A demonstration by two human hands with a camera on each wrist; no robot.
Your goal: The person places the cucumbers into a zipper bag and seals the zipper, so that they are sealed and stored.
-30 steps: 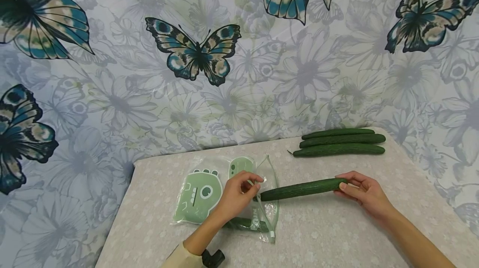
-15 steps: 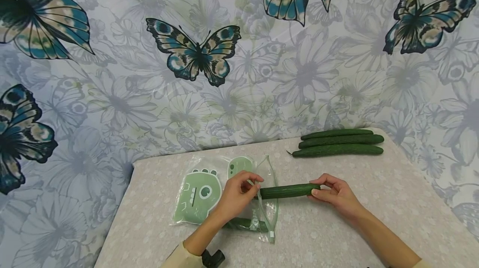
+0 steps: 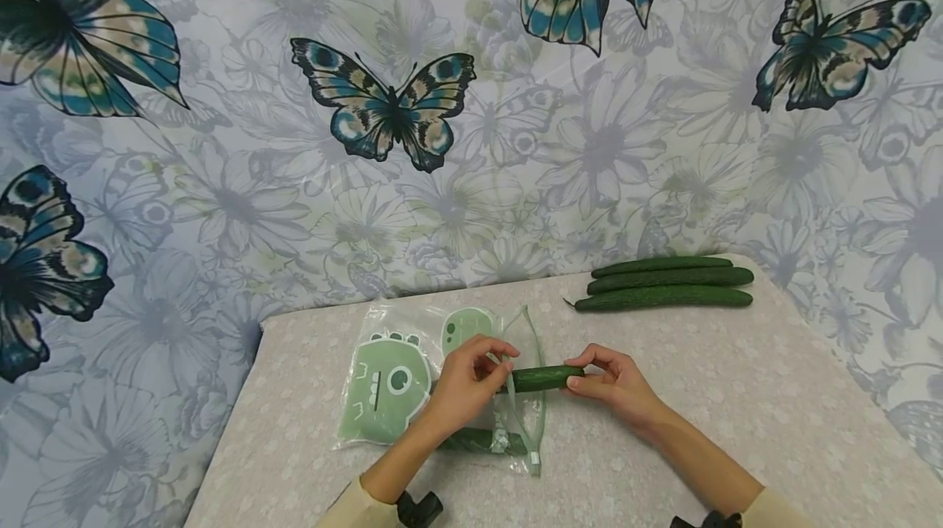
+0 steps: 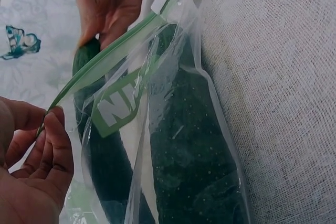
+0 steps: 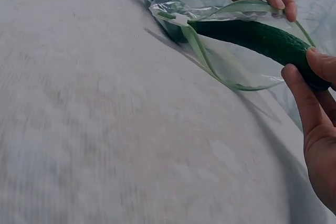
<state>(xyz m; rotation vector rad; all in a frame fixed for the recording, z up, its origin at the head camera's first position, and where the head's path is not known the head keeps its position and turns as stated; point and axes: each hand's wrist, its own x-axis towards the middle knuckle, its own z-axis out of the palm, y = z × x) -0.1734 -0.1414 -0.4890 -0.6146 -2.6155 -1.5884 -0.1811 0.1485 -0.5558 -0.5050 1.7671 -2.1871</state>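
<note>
My left hand [image 3: 471, 381] pinches the green zip edge of a clear zip bag [image 3: 361, 430] printed with green cartoon monsters, holding its mouth apart. With thumb and fingers my right hand [image 3: 615, 385] grips one end of a dark green cucumber [image 3: 545, 379]. The cucumber's far part lies inside the bag, partly hidden behind my left hand. Another cucumber [image 4: 189, 140] rests inside the bag along its near side. In the right wrist view, the white zip slider [image 5: 180, 20] sits at one corner of the gaping mouth.
Toward the back right of the table, 3 more cucumbers [image 3: 670, 277] lie side by side. A pale patterned cloth covers the table [image 3: 604, 471]. Behind it hangs a floral backdrop [image 3: 516, 184] with large butterflies.
My right hand has moved left, sliding the cucumber much deeper into the bag; only a short length shows outside now. My left hand has stayed at the bag's edge.
</note>
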